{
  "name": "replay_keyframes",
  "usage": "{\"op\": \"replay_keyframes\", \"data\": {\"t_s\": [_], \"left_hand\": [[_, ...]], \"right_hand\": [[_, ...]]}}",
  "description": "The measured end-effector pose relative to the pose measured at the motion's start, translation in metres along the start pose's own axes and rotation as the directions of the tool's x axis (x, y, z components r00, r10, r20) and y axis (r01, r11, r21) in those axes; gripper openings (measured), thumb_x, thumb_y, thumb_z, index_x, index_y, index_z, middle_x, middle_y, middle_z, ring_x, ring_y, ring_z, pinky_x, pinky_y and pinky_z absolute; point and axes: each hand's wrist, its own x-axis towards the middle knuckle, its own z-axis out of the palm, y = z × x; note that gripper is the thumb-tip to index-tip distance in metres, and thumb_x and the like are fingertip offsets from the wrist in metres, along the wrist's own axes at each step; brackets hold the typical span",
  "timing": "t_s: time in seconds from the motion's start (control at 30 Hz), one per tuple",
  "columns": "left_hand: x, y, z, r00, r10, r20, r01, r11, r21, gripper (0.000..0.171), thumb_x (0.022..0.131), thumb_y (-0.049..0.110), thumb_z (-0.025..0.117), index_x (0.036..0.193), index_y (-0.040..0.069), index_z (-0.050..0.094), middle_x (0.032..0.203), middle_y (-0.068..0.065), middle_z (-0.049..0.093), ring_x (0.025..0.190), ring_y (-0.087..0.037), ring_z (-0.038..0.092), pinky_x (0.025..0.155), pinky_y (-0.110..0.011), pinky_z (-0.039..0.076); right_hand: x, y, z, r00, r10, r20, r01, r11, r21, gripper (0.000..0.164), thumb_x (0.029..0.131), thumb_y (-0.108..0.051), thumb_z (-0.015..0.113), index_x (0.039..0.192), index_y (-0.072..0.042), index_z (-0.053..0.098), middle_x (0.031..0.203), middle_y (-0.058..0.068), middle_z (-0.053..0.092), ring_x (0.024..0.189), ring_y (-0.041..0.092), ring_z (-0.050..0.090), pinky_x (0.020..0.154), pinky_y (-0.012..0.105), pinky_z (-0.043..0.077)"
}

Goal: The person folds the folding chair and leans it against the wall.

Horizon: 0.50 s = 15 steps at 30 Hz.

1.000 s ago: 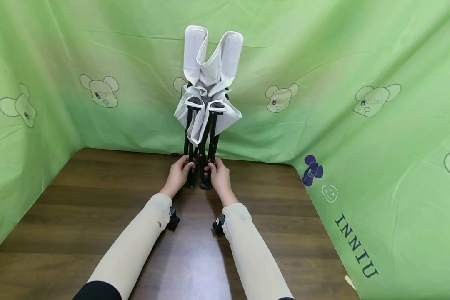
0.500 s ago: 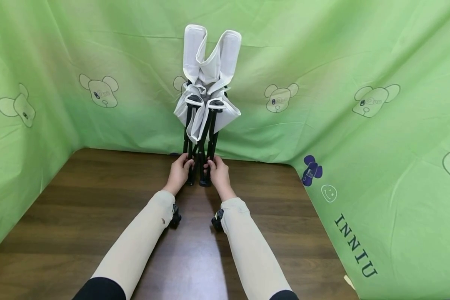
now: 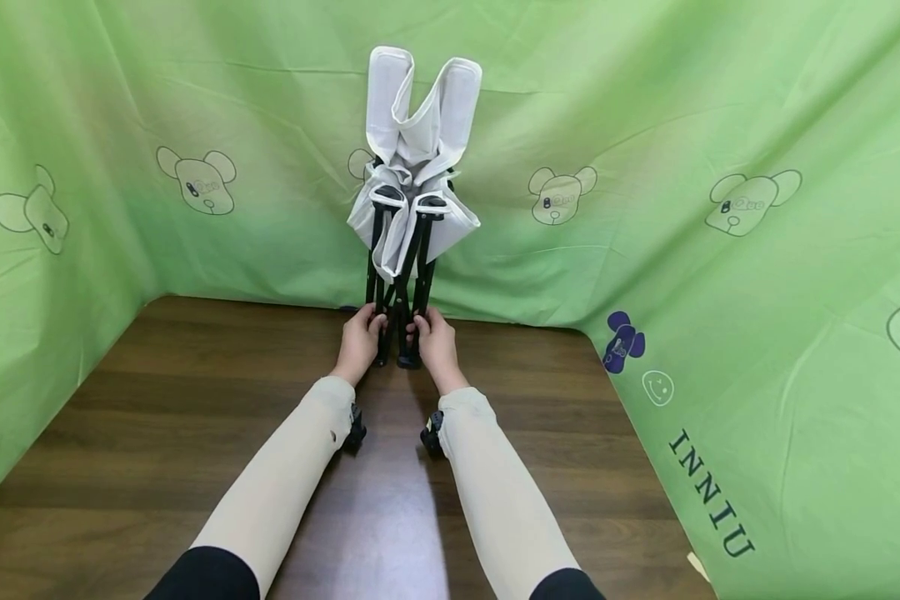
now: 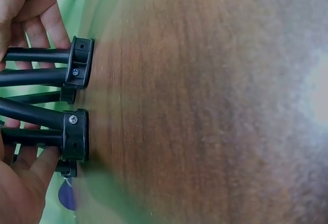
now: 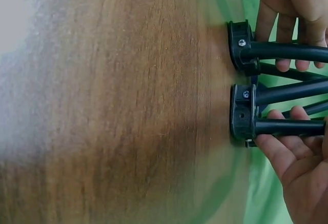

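Note:
A folded camp chair (image 3: 420, 137) with white fabric and black tube legs stands upright at the far edge of the table, against the green cloth. My left hand (image 3: 357, 337) grips the left legs low down, its thumb in front and its fingers behind the tubes. On the other side, my right hand (image 3: 437, 343) grips the right legs at the same height. Black plastic feet (image 4: 75, 134) with screws cap the tube ends close over the wood in the left wrist view. The right wrist view shows the same feet (image 5: 244, 112), with fingers curled around the tubes.
The brown wooden table (image 3: 157, 433) spreads out in front of the chair. A green cloth (image 3: 285, 233) with bear-head prints hangs behind it and along both sides. At the lower right, a small pale strip (image 3: 697, 567) lies by the table's edge.
Both hands have shifted slightly away from me, and the chair has moved with them, its feet a little farther back. The grip on the legs stays the same.

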Motion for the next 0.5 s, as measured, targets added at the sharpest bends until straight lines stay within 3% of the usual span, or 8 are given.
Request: {"op": "replay_keyframes", "data": {"t_s": [0.2, 0.5], "left_hand": [[0.0, 0.0053, 0.0006, 1.0, -0.015, -0.02, 0.016, 0.999, 0.033, 0.029, 0.108, 0.015, 0.052, 0.132, 0.003, 0.063, 0.11, -0.018, 0.072, 0.1, -0.031, 0.067, 0.085, -0.042, 0.053], [-0.0013, 0.0069, 0.002, 0.999, -0.023, -0.029, 0.024, 0.998, 0.052, 0.034, 0.109, 0.015, 0.051, 0.139, 0.002, 0.059, 0.115, -0.02, 0.071, 0.107, -0.034, 0.067, 0.092, -0.047, 0.054]], "right_hand": [[0.0023, -0.0018, -0.0008, 1.0, 0.009, 0.002, -0.009, 1.0, -0.013, 0.023, 0.109, -0.02, 0.051, 0.12, -0.003, 0.062, 0.098, 0.018, 0.074, 0.089, 0.035, 0.075, 0.079, 0.041, 0.062], [0.0032, -0.0031, -0.0018, 0.999, 0.032, 0.025, -0.032, 0.999, -0.031, 0.027, 0.11, -0.022, 0.048, 0.125, -0.004, 0.061, 0.102, 0.018, 0.074, 0.093, 0.037, 0.075, 0.081, 0.042, 0.062]]}}
